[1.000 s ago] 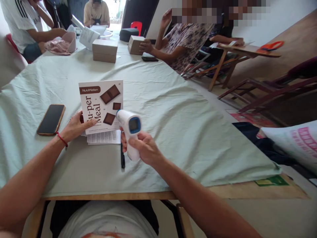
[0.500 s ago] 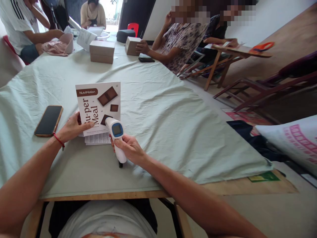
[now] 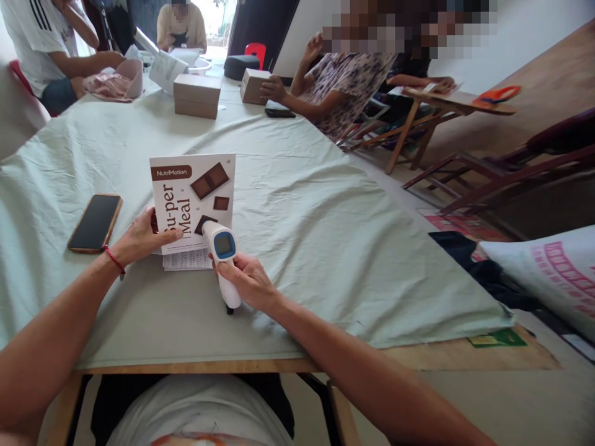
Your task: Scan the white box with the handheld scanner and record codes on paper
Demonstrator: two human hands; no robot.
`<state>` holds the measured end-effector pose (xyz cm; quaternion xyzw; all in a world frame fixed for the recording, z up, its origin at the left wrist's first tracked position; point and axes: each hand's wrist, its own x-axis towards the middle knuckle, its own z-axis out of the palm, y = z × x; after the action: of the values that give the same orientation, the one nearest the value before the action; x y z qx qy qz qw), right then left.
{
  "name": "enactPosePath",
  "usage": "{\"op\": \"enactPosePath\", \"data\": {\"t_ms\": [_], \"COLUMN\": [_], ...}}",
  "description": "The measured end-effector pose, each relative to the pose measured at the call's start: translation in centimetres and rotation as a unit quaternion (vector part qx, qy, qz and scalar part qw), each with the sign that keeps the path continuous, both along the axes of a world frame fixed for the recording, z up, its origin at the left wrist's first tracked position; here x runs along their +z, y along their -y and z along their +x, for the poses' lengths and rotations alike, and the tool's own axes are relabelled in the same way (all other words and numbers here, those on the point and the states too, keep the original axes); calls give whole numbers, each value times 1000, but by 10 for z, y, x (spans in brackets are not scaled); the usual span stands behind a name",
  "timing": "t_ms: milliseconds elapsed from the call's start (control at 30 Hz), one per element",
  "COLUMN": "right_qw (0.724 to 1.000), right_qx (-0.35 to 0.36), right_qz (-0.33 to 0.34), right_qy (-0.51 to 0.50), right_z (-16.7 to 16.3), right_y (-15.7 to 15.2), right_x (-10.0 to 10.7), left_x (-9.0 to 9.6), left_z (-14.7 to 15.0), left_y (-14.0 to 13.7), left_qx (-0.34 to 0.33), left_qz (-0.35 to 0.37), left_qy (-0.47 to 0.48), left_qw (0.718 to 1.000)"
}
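My left hand (image 3: 147,238) grips the lower left side of a white box (image 3: 195,186) printed "NutriMotion Su-per Meal", its thumb across the front. Chocolate pieces are pictured on that front, which faces me upright. In my right hand (image 3: 245,279) is a white infrared thermometer (image 3: 227,288) with a blue-rimmed screen, its fingers closed around the handle. The thermometer's head is in front of the box's lower right corner; whether they touch I cannot tell. Below the box, a printed sheet (image 3: 186,260) shows on the cloth.
A smartphone (image 3: 95,223) lies left of my left hand on the pale green tablecloth (image 3: 325,248). Cardboard boxes (image 3: 196,98) and a pink cloth hat-like item (image 3: 114,83) are at the far end. Several people sit around the room. A folding chair (image 3: 493,161) stands at right.
The whole view has shifted slightly, so things appear a little further right. Both hands keep their holds on the box and the thermometer.
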<state>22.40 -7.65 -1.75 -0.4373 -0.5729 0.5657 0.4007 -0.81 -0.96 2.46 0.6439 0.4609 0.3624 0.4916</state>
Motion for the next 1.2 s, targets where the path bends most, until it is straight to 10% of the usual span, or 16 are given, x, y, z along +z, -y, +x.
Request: {"op": "enactPosePath", "data": {"t_ms": [1200], "right_qw": [990], "right_qx": [-5], "right_qz": [-133], "right_qy": [-48], "right_z": [37], "right_y": [5], "right_x": [36], "left_x": [6], "left_z": [-3], "left_y": [-2], "left_qx": [73], "left_qz": [64], "left_qy": [-191], "left_qw": [977]}}
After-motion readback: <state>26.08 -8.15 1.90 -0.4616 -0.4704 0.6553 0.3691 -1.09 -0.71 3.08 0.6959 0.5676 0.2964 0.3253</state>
